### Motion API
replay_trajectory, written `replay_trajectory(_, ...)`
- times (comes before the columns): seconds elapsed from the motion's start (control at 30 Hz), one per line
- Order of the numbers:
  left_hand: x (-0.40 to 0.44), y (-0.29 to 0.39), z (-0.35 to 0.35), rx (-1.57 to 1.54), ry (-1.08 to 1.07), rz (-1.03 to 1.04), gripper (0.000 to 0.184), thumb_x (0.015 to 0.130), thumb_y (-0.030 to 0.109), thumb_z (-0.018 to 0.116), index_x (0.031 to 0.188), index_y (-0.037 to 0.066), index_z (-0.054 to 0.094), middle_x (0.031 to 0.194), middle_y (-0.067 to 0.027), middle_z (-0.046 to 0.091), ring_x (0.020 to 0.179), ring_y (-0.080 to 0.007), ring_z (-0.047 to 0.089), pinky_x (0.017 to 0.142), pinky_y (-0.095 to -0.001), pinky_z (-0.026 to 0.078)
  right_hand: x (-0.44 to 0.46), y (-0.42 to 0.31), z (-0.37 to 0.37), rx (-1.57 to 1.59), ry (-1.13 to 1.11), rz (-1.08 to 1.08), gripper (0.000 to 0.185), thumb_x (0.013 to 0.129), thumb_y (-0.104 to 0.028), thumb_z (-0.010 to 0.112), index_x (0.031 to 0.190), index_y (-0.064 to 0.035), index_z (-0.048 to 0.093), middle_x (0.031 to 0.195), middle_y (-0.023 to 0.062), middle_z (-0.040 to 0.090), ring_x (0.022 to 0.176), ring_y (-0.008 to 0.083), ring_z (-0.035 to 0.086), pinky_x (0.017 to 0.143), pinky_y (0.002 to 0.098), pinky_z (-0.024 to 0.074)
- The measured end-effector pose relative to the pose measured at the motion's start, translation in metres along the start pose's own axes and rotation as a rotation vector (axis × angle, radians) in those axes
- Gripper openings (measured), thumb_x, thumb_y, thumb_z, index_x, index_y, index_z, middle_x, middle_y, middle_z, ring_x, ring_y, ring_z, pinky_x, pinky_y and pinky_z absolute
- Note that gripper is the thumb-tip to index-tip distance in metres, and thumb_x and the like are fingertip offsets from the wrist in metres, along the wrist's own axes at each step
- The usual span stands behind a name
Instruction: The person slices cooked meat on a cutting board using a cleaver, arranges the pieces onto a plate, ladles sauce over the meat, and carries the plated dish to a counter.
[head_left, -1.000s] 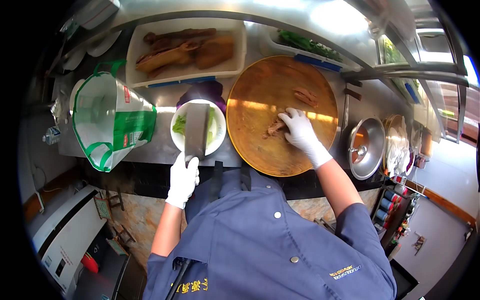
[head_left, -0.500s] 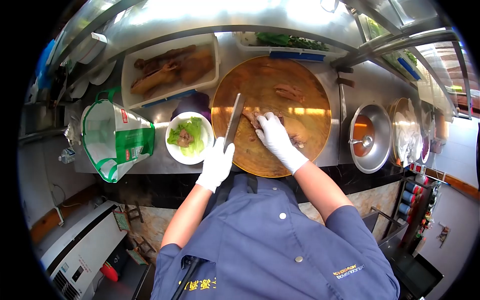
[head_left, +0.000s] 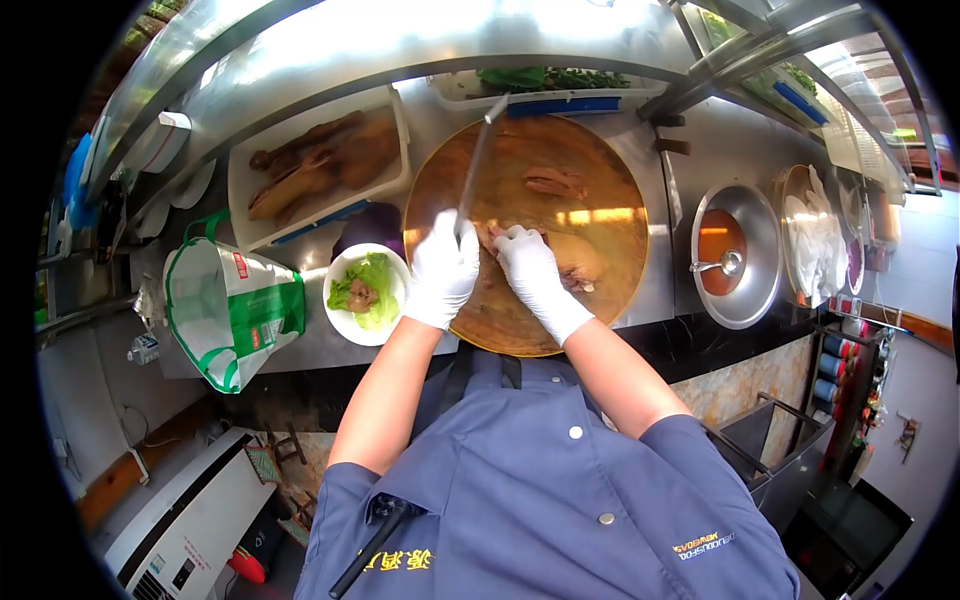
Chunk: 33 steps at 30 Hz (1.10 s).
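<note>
My left hand (head_left: pixel 443 268), in a white glove, is wrapped round the handle of a cleaver (head_left: pixel 480 155), whose blade stands edge-on over the left part of the round wooden board (head_left: pixel 600 255). My right hand (head_left: pixel 535 275), also gloved, presses with bent fingers on a piece of meat at the board's middle; its fingertips are close to the left hand. A larger piece of meat (head_left: pixel 572 258) lies beside the right hand, and another piece (head_left: pixel 556 182) rests farther back. Left of the board, a white bowl (head_left: pixel 340 318) holds lettuce and some meat.
A white tray (head_left: pixel 240 205) with large pieces of meat stands behind the bowl. A green and white bag (head_left: pixel 262 315) is at the left. Greens fill a container (head_left: pixel 450 88) behind the board. A steel bowl (head_left: pixel 765 262) with reddish liquid and a ladle sits at the right.
The cleaver has gone from above the bowl to the board and been raised. My right hand now presses on meat near the middle. Meat shows on the lettuce, earlier covered by the blade.
</note>
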<state>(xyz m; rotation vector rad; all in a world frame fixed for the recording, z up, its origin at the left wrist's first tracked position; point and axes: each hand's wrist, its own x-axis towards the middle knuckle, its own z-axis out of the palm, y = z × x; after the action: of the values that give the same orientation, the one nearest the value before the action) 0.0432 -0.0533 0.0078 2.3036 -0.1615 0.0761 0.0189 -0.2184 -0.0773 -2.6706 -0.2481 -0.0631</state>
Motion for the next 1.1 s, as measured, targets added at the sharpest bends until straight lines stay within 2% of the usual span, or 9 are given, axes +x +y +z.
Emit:
replay_trajectory(0.07,-0.008,-0.045,0.033,0.243,-0.352,-0.224,0.027,0.103,0.027,0.049,0.107,0.002,0.06,0.083,-0.0307,0.069,0.083,-0.0487,0.069,0.077,-0.0574,0.054,0.002,0.0,0.001,-0.031,-0.072,0.016,0.016,0.087,-0.011,0.065,0.102,-0.0068,0.069,0.096,0.0152,0.063,0.085,0.0356,0.065,0.071,0.047,0.0548)
replay_trajectory(0.4,0.0,-0.028,0.02,0.238,-0.367,-0.171,0.027,0.103,0.028,0.051,0.102,0.002,0.057,0.082,-0.0301,0.069,0.082,-0.0493,0.069,0.077,-0.0579,0.053,-0.004,0.002,-0.016,0.23,-0.07,0.147,0.025,0.083,-0.002,0.067,0.108,-0.0028,0.066,0.1,0.0226,0.062,0.09,0.0437,0.066,0.079,0.05,0.0553)
replay_trajectory(0.53,-0.011,0.014,-0.004,0.005,-0.118,-0.002,0.02,0.102,0.024,0.054,0.1,0.004,0.053,0.074,-0.0256,0.067,0.071,-0.0482,0.067,0.066,-0.0582,0.053,-0.009,0.007,-0.022,0.209,-0.128,0.219,0.021,0.081,-0.004,0.071,0.1,-0.0018,0.064,0.101,0.0242,0.063,0.092,0.0465,0.065,0.082,0.0518,0.0542)
replay_trajectory(0.63,-0.025,0.006,0.018,0.043,-0.104,-0.017,0.021,0.102,0.024,0.054,0.1,0.004,0.052,0.076,-0.0278,0.067,0.071,-0.0492,0.067,0.065,-0.0593,0.053,-0.01,0.006,-0.021,0.21,-0.185,0.215,0.018,0.081,-0.004,0.071,0.097,-0.0013,0.062,0.1,0.0244,0.064,0.093,0.0462,0.065,0.082,0.0514,0.055)
replay_trajectory(0.7,-0.022,-0.017,0.041,0.207,-0.437,-0.232,0.029,0.103,0.028,0.048,0.103,0.001,0.055,0.084,-0.032,0.07,0.081,-0.0508,0.069,0.078,-0.0589,0.055,-0.011,0.002,-0.011,0.182,-0.211,0.218,0.018,0.08,-0.004,0.071,0.096,-0.0009,0.062,0.098,0.0242,0.064,0.093,0.0457,0.066,0.081,0.0514,0.0556)
replay_trajectory(0.8,-0.027,-0.022,0.046,0.197,-0.447,-0.281,0.03,0.103,0.029,0.048,0.104,0.0,0.057,0.086,-0.0326,0.069,0.088,-0.0521,0.067,0.084,-0.0592,0.053,-0.012,0.001,-0.01,0.164,-0.227,0.232,0.023,0.079,-0.006,0.073,0.097,-0.0002,0.061,0.102,0.0243,0.064,0.094,0.0448,0.066,0.079,0.0508,0.0569)
replay_trajectory(0.97,-0.028,-0.024,0.029,0.106,-0.41,-0.194,0.029,0.103,0.03,0.051,0.104,0.002,0.057,0.088,-0.0312,0.069,0.087,-0.0506,0.068,0.079,-0.0596,0.051,0.005,-0.015,-0.027,0.104,-0.217,0.25,0.037,0.076,-0.009,0.076,0.106,-0.0003,0.058,0.114,0.0238,0.06,0.102,0.0431,0.065,0.084,0.0492,0.0576)
replay_trajectory(1.07,-0.047,-0.017,-0.008,-0.097,-0.188,-0.199,0.024,0.102,0.028,0.055,0.101,0.004,0.055,0.081,-0.0307,0.066,0.079,-0.0535,0.064,0.071,-0.0594,0.051,0.009,-0.018,-0.03,-0.033,-0.279,0.195,0.049,0.073,-0.008,0.077,0.118,-0.0021,0.059,0.118,0.0213,0.059,0.112,0.0398,0.059,0.093,0.0474,0.0548)
replay_trajectory(1.1,-0.055,-0.035,-0.012,-0.037,-0.065,-0.14,0.023,0.103,0.027,0.056,0.1,0.004,0.056,0.074,-0.0233,0.067,0.065,-0.0424,0.067,0.062,-0.0508,0.053,0.012,-0.021,-0.035,-0.034,-0.259,0.095,0.051,0.074,-0.009,0.078,0.122,-0.0034,0.059,0.119,0.0205,0.058,0.111,0.0395,0.06,0.09,0.0479,0.0555)
